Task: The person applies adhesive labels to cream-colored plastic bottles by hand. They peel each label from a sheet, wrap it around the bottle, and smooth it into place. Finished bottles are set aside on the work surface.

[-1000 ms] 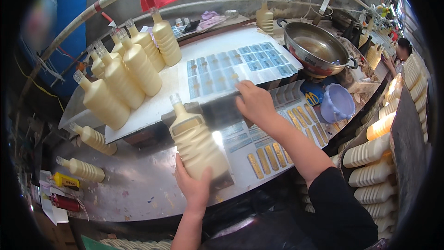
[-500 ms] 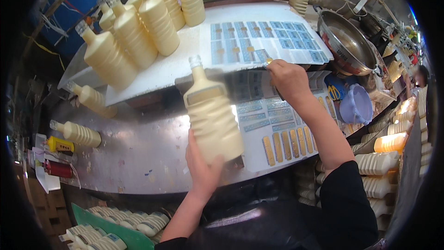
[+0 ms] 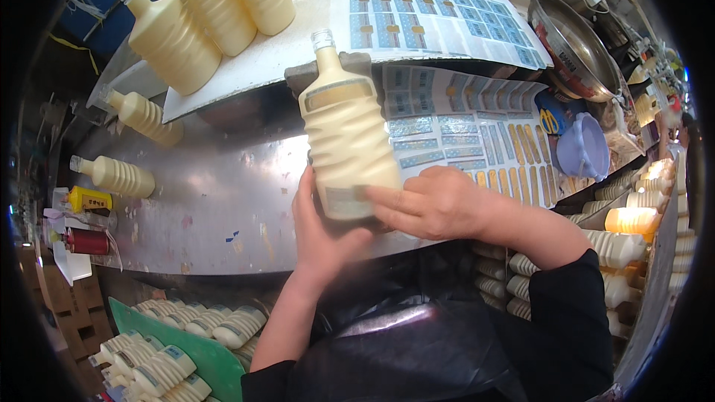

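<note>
A cream plastic bottle point(image 3: 350, 149) with a ribbed body and clear neck stands tilted toward me, its shoulder near a dark grey block point(image 3: 294, 74) at the white board's edge. My left hand point(image 3: 320, 234) is closed round its lower side, with the thumb by the base. A dull label point(image 3: 346, 202) lies on the lower front; a brownish label point(image 3: 339, 95) is on the shoulder. From the right, the stretched fingers of my right hand point(image 3: 428, 205) press against the lower label's right end. The right thumb is hard to make out.
Several cream bottles point(image 3: 175, 37) stand on the white board point(image 3: 313, 22), beside blue label sheets point(image 3: 447, 48). More sheets point(image 3: 477, 141) lie on the metal table point(image 3: 216, 208). A metal pan point(image 3: 577, 52) and a lilac basin point(image 3: 582, 149) are at right. Bottles fill racks point(image 3: 618, 249) below.
My right hand has moved from the upper label sheet down to the bottle's base. One label is gone from that sheet, and one now shows on the lower bottle. The view has shifted.
</note>
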Tool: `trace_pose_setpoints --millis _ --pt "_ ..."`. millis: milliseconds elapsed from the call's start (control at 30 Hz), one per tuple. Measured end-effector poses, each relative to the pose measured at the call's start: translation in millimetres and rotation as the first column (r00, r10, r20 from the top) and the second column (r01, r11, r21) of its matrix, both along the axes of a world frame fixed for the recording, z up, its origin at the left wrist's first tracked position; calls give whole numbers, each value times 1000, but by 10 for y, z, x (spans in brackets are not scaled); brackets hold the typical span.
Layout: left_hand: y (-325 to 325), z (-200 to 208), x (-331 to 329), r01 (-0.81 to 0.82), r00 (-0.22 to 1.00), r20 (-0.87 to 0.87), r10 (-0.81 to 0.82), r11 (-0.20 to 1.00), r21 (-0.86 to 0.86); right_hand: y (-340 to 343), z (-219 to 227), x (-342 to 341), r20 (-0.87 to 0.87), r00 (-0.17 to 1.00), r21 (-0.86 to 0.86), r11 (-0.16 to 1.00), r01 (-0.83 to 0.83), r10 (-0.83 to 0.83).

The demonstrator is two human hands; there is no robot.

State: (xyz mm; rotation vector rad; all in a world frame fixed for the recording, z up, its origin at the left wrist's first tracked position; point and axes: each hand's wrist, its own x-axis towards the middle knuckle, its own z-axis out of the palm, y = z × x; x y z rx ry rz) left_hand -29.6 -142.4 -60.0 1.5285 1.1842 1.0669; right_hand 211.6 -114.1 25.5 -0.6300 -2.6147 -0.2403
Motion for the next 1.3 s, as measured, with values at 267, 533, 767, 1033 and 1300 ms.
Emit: trace_pose_setpoints --millis 267,533,767,1033,1300 --pt "100 6 221 -141 945 282 165 985 -102 60 -274 146 -62 998 52 999 10 -7" --pt "86 -65 226 -106 844 516 143 989 -99 -292 -385 165 -278 796 -698 682 217 -538" --pt "74 -38 237 -143 924 340 174 983 -116 -251 -562 -221 -231 503 -973 198 -121 -833" --pt "88 -71 258 -165 910 368 193 980 -106 -240 -712 -239 -256 473 -957 152 -247 -843" --pt "85 -68 249 -156 906 380 186 982 -107 -256 -729 -271 -295 430 -939 174 -298 -853"
